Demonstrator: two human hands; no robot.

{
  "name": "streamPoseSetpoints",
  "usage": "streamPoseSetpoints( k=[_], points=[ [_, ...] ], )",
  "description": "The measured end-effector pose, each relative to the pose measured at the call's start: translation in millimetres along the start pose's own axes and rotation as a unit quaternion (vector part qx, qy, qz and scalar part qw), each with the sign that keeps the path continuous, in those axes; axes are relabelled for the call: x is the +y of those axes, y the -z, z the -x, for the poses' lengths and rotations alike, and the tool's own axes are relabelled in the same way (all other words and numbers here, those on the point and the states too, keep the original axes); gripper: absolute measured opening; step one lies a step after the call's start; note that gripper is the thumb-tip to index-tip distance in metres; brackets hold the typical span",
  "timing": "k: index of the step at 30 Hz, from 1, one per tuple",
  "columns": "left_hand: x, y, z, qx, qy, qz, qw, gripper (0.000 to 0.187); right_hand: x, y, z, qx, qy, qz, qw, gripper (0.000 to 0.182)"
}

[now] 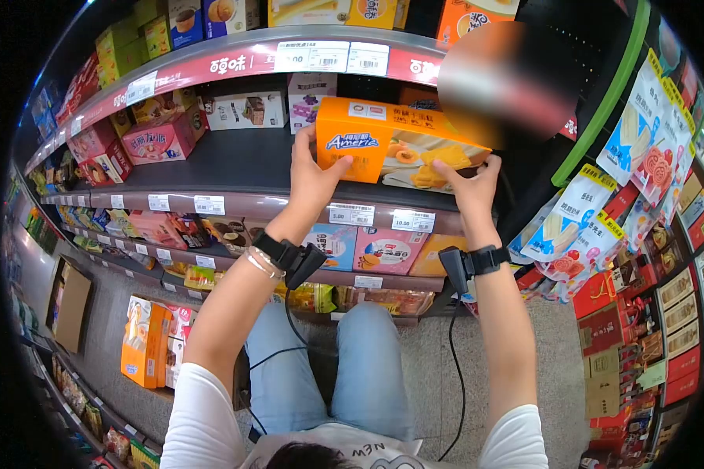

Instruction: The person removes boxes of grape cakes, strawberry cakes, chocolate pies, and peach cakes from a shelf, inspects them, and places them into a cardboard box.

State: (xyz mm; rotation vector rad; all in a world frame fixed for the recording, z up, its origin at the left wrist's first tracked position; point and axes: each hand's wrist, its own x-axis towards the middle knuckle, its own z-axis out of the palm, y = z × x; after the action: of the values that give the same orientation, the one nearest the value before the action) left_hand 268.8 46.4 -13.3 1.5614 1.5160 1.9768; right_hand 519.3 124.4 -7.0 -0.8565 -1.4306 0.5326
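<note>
Between my two hands is an orange snack box [350, 162] with "Ameria" lettering and pictures of yellow pastries. It is tilted, at the front of the middle shelf [238, 160]. My left hand [314, 176] grips its left end, with the thumb across the front. At the lower right corner, my right hand [472, 187] has its thumb on the printed face and its fingers around the edge. Just behind the box's left end stands a white and purple carton [303, 94]. Black straps with cabled devices are on both wrists.
Pink boxes [160, 141] and a white carton [246, 109] stand farther left on the shelf. Hanging snack bags [575, 211] are close on the right. On the floor at left are more orange boxes [142, 344] and an open cardboard carton [70, 305]. A blurred patch covers the upper right.
</note>
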Motion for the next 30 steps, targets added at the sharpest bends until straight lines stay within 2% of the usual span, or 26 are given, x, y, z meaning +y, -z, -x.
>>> streamPoseSetpoints(
  k=[3,4,8,11,12,15,16,20,23,27,30],
  points=[
    [31.6,23.3,11.4,-0.023,-0.051,0.073,0.996,0.067,-35.7,7.9,17.0,-0.007,0.002,-0.023,1.000,0.068],
    [37.2,32.6,16.9,-0.029,-0.087,0.027,0.995,0.074,-48.8,10.3,25.1,-0.017,0.003,-0.044,0.999,0.065],
    [52.6,60.3,49.4,-0.016,-0.067,0.050,0.996,0.087,-71.0,16.1,61.8,-0.023,-0.018,-0.066,0.997,0.064],
    [54.8,81.8,79.6,-0.006,-0.023,-0.002,1.000,0.088,-72.7,17.6,92.4,-0.039,-0.020,-0.070,0.997,0.062],
    [55.0,86.7,89.7,-0.011,0.011,0.059,0.998,0.087,-74.2,18.7,103.9,-0.045,-0.024,-0.037,0.998,0.060],
    [47.5,104.7,123.0,0.005,0.081,0.104,0.991,0.086,-70.0,18.7,136.9,-0.088,-0.039,-0.047,0.994,0.060],
    [41.1,110.2,133.8,0.003,0.084,0.105,0.991,0.084,-67.8,18.8,147.6,-0.100,-0.053,-0.065,0.991,0.063],
    [34.3,129.4,168.8,0.011,0.227,0.134,0.965,0.078,-69.3,15.5,186.9,-0.155,-0.098,-0.145,0.972,0.067],
    [37.4,142.1,186.9,0.017,0.252,0.115,0.961,0.076,-61.5,15.2,208.6,-0.166,-0.143,-0.165,0.962,0.069],
    [46.1,153.9,198.3,0.032,0.293,0.133,0.946,0.075,-66.2,13.1,217.2,-0.174,-0.149,-0.143,0.963,0.068],
    [51.8,161.7,202.7,0.030,0.304,0.162,0.938,0.081,-71.8,10.7,221.3,-0.165,-0.183,-0.160,0.956,0.067]
  ],
)
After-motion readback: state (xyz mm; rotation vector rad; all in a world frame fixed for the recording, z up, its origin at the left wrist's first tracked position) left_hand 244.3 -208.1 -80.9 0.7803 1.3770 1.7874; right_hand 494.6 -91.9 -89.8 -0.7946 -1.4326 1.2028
